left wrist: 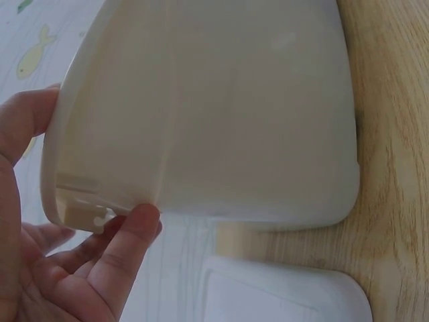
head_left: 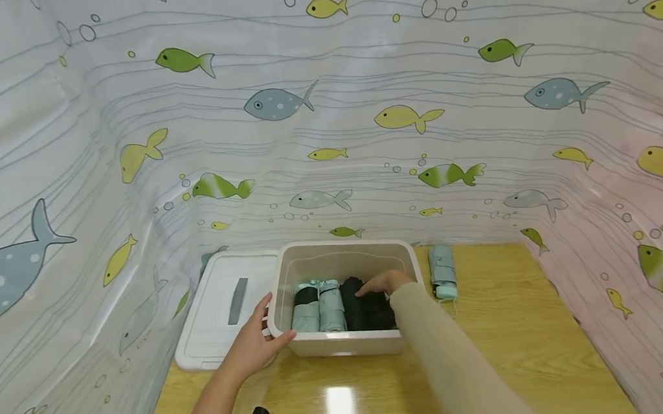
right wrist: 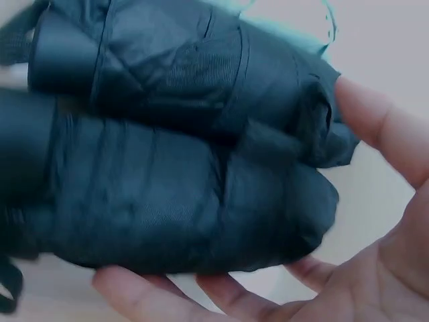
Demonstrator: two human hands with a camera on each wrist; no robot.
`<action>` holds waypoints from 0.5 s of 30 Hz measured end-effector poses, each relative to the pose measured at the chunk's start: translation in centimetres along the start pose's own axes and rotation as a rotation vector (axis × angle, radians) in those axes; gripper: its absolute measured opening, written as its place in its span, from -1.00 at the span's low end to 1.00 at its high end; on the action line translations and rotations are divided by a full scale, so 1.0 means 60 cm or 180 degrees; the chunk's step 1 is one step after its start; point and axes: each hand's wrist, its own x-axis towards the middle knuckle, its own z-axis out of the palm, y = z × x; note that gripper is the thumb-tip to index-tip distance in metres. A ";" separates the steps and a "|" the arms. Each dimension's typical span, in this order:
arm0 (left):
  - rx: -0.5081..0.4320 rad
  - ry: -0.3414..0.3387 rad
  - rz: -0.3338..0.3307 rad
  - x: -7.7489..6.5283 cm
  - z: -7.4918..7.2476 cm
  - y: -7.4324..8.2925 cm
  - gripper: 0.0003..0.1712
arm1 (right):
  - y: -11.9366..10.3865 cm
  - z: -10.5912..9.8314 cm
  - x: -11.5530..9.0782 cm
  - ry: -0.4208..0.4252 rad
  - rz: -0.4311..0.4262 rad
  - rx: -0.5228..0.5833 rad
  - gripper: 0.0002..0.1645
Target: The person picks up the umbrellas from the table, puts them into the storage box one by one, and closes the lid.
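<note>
A white plastic bin [head_left: 348, 347] stands on the table with several folded umbrellas lying side by side inside. Two are pale green, a left one [head_left: 306, 317] with a black patch and another umbrella [head_left: 331, 308] beside it. To their right lie two black folding umbrellas [right wrist: 147, 194]. My left hand [head_left: 253, 344] grips the bin's front left corner, thumb at the front rim and fingers along the left side. Reaching into the bin, my right hand [head_left: 391, 281] holds the rightmost black umbrella, fingers along its outer side and thumb at the end of the neighbouring one [right wrist: 194, 67].
Left of the bin lies its white lid [head_left: 211, 314] with a grey handle strip. A grey-green folded umbrella [head_left: 442, 266] rests on the wooden table [head_left: 510, 323] to the right. A fish-print curtain [head_left: 350, 69] surrounds the table at the back and sides.
</note>
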 end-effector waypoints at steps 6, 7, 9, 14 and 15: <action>0.0002 -0.0019 0.0019 0.001 -0.002 0.004 0.16 | 0.000 0.007 0.003 0.0034 -0.0068 0.0139 0.15; 0.0012 -0.0018 0.0019 0.001 -0.002 0.004 0.16 | 0.000 0.008 0.003 0.0023 -0.0074 0.0154 0.15; 0.0027 -0.0018 0.0009 0.001 -0.002 0.004 0.17 | -0.001 0.009 0.002 -0.0004 -0.0100 0.0176 0.13; 0.0059 -0.0032 -0.0022 0.000 -0.003 0.003 0.21 | 0.000 0.012 0.005 -0.0117 -0.0167 0.0228 0.08; 0.0062 -0.0031 -0.0028 0.000 -0.002 0.003 0.21 | 0.001 0.012 0.008 -0.0134 -0.0169 0.0222 0.07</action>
